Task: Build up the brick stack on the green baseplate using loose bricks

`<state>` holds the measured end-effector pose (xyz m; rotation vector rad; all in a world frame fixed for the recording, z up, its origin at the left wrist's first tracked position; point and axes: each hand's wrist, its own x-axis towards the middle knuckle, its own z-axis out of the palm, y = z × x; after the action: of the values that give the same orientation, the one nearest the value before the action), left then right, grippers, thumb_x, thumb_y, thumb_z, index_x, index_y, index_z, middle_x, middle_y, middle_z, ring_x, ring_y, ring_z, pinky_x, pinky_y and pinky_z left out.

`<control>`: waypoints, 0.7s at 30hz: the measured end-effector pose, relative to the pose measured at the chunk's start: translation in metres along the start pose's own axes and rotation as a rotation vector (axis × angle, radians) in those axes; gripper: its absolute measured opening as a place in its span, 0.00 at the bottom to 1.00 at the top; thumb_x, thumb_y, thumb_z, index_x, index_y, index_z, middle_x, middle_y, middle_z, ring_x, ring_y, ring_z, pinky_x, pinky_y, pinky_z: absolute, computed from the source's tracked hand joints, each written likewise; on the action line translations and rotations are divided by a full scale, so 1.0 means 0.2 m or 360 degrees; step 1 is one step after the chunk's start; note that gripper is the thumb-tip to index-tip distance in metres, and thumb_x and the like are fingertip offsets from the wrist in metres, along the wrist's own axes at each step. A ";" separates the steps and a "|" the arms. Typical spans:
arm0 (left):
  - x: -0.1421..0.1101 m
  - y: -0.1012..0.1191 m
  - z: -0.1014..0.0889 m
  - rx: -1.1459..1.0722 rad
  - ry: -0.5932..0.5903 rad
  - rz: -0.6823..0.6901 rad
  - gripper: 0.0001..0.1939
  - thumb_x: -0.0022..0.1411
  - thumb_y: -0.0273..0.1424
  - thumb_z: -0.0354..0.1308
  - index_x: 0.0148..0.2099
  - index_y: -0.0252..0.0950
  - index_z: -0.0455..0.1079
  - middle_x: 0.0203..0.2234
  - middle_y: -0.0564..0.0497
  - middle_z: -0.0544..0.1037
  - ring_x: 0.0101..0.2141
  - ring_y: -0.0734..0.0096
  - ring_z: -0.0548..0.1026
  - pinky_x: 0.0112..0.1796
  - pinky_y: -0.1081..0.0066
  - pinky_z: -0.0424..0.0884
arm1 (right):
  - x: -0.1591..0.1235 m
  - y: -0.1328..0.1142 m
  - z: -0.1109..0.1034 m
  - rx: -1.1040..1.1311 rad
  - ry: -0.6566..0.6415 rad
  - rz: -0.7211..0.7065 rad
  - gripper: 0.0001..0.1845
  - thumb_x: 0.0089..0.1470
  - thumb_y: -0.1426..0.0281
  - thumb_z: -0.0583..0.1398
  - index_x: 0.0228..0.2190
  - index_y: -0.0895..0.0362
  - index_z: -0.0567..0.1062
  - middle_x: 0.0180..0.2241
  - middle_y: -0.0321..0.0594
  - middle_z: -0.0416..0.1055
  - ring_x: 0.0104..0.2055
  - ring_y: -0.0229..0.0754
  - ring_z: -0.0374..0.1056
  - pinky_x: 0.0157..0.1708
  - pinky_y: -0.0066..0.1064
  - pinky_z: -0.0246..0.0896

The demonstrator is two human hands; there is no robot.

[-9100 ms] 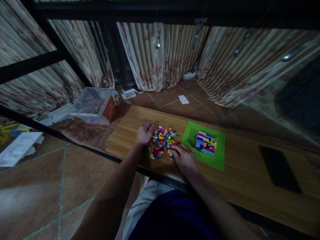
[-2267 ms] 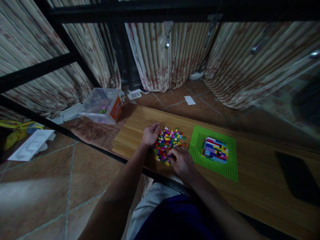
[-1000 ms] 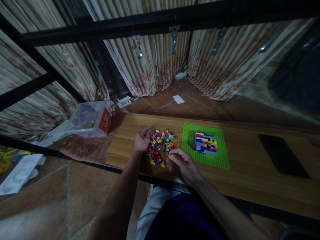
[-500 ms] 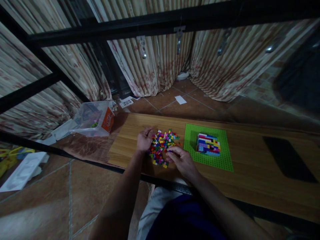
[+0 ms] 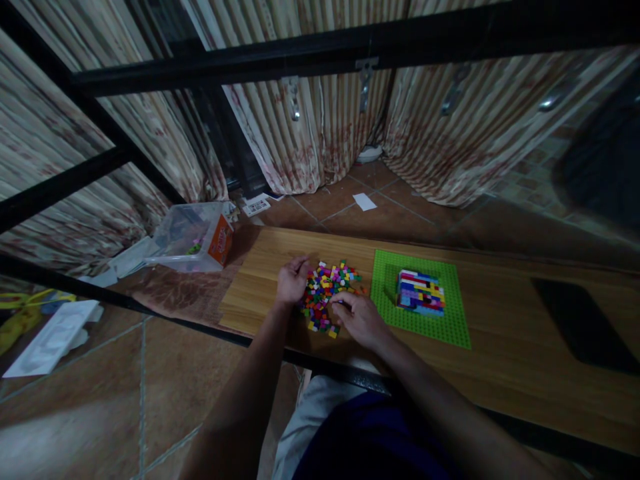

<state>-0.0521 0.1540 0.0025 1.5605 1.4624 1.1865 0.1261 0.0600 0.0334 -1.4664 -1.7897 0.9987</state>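
Note:
A loose heap of small toy bricks (image 5: 320,287) in many colours lies on the wooden tabletop between my hands. My left hand (image 5: 293,280) rests at the heap's left edge, its fingers loosely bent and apart, with nothing visible in them. On the heap's right side, my right hand (image 5: 363,319) has thumb and forefinger pinched together on a small toy brick, mostly hidden by the fingers. To its right lies a green baseplate (image 5: 457,313), which carries a block built of stacked, striped bricks (image 5: 420,292).
A dark flat slab (image 5: 583,320) lies at the table's right. Beyond the left end stands a clear plastic box (image 5: 185,227) with an orange label. A black metal frame (image 5: 300,63) crosses in front of striped curtains. A white molded tray (image 5: 53,337) is on the floor.
A yellow brick showed in my right fingertips a second ago; now the fingers point into the heap and hide most of what they hold. My left hand has stayed beside the heap.

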 end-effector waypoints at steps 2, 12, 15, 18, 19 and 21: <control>0.00 0.00 0.00 -0.0001 0.0003 -0.0005 0.12 0.63 0.31 0.54 0.46 0.34 0.74 0.32 0.48 0.82 0.35 0.67 0.79 0.41 0.69 0.74 | -0.01 0.01 0.00 0.0044 -0.0004 -0.0004 0.12 0.56 0.71 0.55 0.37 0.54 0.78 0.26 0.35 0.76 0.28 0.39 0.72 0.30 0.29 0.62; 0.00 -0.03 0.01 -0.0056 -0.0005 -0.0018 0.12 0.62 0.31 0.55 0.47 0.34 0.73 0.33 0.47 0.82 0.35 0.66 0.80 0.41 0.68 0.75 | 0.04 -0.02 0.00 -0.0358 0.0048 -0.0066 0.11 0.53 0.73 0.56 0.30 0.54 0.80 0.19 0.33 0.72 0.20 0.36 0.64 0.27 0.28 0.57; 0.00 -0.02 0.01 -0.0067 0.0006 -0.0031 0.12 0.62 0.31 0.55 0.46 0.34 0.74 0.33 0.47 0.82 0.35 0.67 0.80 0.42 0.68 0.75 | 0.03 -0.01 0.00 -0.0329 0.0041 -0.0042 0.10 0.53 0.74 0.57 0.30 0.55 0.80 0.20 0.34 0.72 0.20 0.36 0.63 0.27 0.28 0.57; 0.00 -0.02 0.01 -0.0072 -0.0003 -0.0044 0.12 0.62 0.31 0.54 0.46 0.34 0.74 0.33 0.48 0.82 0.35 0.67 0.80 0.41 0.69 0.75 | 0.01 0.00 -0.01 -0.0255 0.0060 -0.0021 0.10 0.52 0.73 0.58 0.32 0.54 0.80 0.21 0.33 0.73 0.21 0.36 0.63 0.27 0.28 0.57; 0.00 -0.02 0.01 -0.0072 -0.0008 -0.0042 0.13 0.62 0.31 0.54 0.47 0.34 0.73 0.33 0.48 0.82 0.35 0.67 0.80 0.40 0.69 0.75 | 0.01 0.00 -0.01 -0.0249 0.0064 -0.0009 0.10 0.52 0.73 0.58 0.32 0.54 0.80 0.21 0.33 0.73 0.20 0.36 0.63 0.27 0.28 0.57; 0.00 -0.02 0.00 -0.0068 -0.0011 -0.0032 0.13 0.62 0.32 0.54 0.47 0.34 0.73 0.32 0.48 0.82 0.35 0.67 0.80 0.40 0.69 0.75 | 0.01 0.00 -0.02 -0.0281 0.0047 0.0023 0.11 0.53 0.73 0.57 0.34 0.54 0.80 0.20 0.33 0.72 0.20 0.36 0.63 0.27 0.29 0.57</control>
<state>-0.0525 0.1549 -0.0012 1.5163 1.4363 1.1917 0.1294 0.0630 0.0347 -1.5936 -1.8882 0.8396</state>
